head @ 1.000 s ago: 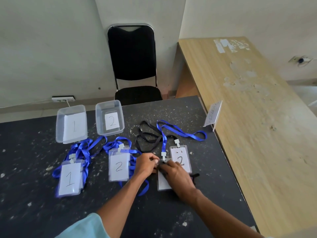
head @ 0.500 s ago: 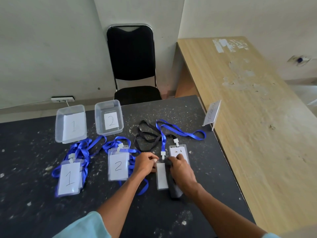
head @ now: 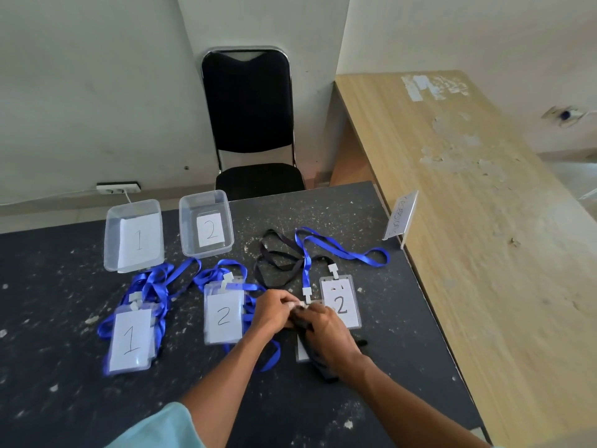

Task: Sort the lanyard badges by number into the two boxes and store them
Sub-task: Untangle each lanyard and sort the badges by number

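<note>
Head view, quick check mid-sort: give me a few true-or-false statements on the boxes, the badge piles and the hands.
1. The box marked 1 stands to the right of the box marked 2. False: it stands to the left of it.
2. The left hand and the right hand both grip the middle badge. True.
3. The pile of 1 badges lies in front of the box marked 2. False: it lies in front of the box marked 1; the pile of 2 badges lies in front of the box marked 2.
4. A lone 2 badge lies face up just right of the hands. True.
</note>
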